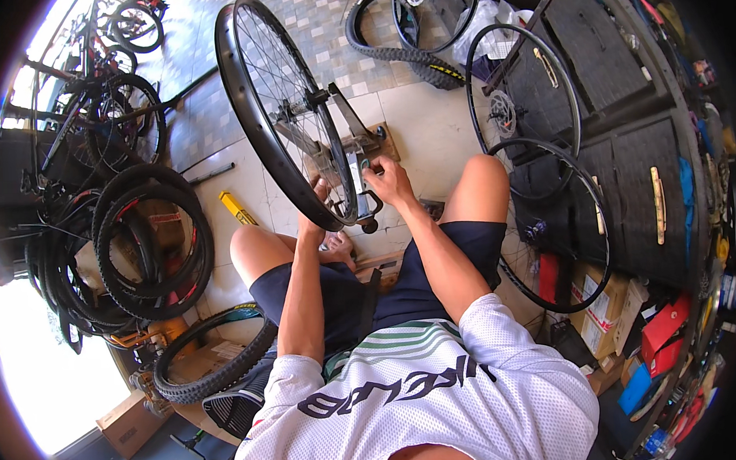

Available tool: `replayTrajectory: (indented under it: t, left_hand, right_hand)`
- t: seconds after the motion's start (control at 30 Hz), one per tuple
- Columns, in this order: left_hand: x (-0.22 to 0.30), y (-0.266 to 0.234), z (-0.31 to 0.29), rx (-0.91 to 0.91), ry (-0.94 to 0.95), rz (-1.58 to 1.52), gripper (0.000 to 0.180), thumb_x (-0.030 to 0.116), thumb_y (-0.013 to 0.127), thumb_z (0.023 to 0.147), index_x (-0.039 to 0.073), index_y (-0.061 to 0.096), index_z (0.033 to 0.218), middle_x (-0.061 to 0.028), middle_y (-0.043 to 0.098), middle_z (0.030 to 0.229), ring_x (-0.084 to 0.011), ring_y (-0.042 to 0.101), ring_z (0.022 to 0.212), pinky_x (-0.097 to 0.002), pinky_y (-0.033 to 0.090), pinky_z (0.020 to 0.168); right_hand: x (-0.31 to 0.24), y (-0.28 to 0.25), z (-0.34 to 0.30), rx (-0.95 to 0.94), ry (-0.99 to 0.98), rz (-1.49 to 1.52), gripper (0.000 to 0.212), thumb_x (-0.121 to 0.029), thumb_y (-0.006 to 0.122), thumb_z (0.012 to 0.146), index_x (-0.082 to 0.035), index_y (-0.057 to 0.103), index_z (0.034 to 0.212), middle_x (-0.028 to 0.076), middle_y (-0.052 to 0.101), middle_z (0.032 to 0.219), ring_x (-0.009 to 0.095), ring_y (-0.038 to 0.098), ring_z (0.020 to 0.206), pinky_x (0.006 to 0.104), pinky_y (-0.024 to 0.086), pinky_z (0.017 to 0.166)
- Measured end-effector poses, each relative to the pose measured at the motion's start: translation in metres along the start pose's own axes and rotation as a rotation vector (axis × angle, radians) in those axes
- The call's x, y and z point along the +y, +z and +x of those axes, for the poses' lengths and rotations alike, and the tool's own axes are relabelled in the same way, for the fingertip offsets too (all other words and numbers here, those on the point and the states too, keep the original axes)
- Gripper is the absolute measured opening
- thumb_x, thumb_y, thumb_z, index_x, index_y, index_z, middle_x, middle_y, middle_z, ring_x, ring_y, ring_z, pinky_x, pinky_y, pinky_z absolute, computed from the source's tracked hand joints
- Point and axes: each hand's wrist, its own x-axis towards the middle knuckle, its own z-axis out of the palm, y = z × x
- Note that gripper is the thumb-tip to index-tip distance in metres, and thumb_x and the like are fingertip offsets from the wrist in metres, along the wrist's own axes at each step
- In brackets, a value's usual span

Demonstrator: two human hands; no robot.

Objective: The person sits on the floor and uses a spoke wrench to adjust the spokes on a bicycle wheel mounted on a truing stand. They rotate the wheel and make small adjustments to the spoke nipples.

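Observation:
A bare bicycle wheel [255, 120] with a black rim and thin spokes stands upright in a silver truing stand [348, 121] in front of me. My left hand [321, 193] is at the wheel's near lower part, its fingers curled at the rim and partly hidden by it. On the stand's right side, my right hand [391, 182] is closed, thumb and fingers pinched together. A small dark greenish thing shows at its fingertips, too small to make out. The stand's wooden base [385, 140] rests on the tiled floor between my knees.
A yellow box [236, 209] lies on the floor to the left, near a black tube [212, 174]. Stacked tyres [105, 231] and bicycles [109, 117] fill the left side. On the right, rims [575, 85] lean against dark cabinets [637, 172]. Another tyre [227, 373] sits beside my left hip.

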Motion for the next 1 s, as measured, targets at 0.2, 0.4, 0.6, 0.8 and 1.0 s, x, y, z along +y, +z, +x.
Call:
replayTrajectory:
  t: [0.2,0.4,0.6,0.8,1.0]
  left_hand:
    - [-0.009,-0.013,0.024,0.115,-0.103,-0.219,0.089,0.065,0.048,0.091,0.005,0.024,0.151,-0.0166,0.034,0.152,-0.0296,0.032,0.141,-0.0451,0.03,0.111]
    - [-0.022,-0.016,0.045,0.075,-0.078,0.054,0.078,0.052,0.057,0.093,0.009,0.027,0.151,-0.0109,0.035,0.152,-0.0274,0.031,0.142,-0.0476,0.032,0.109]
    - [-0.019,-0.003,0.056,0.024,-0.109,-0.022,0.075,0.043,0.058,0.095,0.007,0.025,0.152,-0.0103,0.033,0.154,-0.0278,0.032,0.142,-0.0479,0.029,0.111]
    - [-0.017,-0.008,0.056,-0.047,-0.08,-0.019,0.066,0.041,0.059,0.095,0.004,0.037,0.145,-0.0104,0.049,0.142,-0.0247,0.044,0.133,-0.0458,0.035,0.107]
    - [-0.011,-0.006,0.044,-0.131,-0.033,-0.075,0.051,0.036,0.059,0.097,0.004,0.047,0.135,-0.0084,0.058,0.13,-0.0217,0.054,0.121,-0.0352,0.045,0.093]
  right_hand:
    - [-0.007,0.003,-0.004,-0.031,-0.014,-0.025,0.03,-0.029,0.068,0.08,0.0,0.063,0.087,0.018,0.069,0.081,0.034,0.067,0.075,0.0413,0.051,0.066]
    - [-0.013,-0.007,-0.005,-0.03,0.036,0.003,0.031,-0.029,0.067,0.08,0.0,0.063,0.089,0.018,0.069,0.082,0.035,0.067,0.076,0.0408,0.051,0.068]
    - [-0.017,-0.018,-0.008,-0.033,0.089,-0.025,0.03,-0.029,0.068,0.082,0.0,0.063,0.089,0.013,0.067,0.078,0.024,0.064,0.07,0.0343,0.049,0.067]
    - [-0.018,-0.017,-0.008,-0.036,0.077,-0.039,0.031,-0.029,0.068,0.083,0.0,0.063,0.09,0.012,0.067,0.077,0.023,0.064,0.069,0.0335,0.049,0.066]
    - [-0.018,-0.01,-0.007,-0.042,0.046,-0.027,0.029,-0.028,0.068,0.082,0.0,0.063,0.088,0.013,0.067,0.077,0.023,0.065,0.069,0.0345,0.049,0.065]
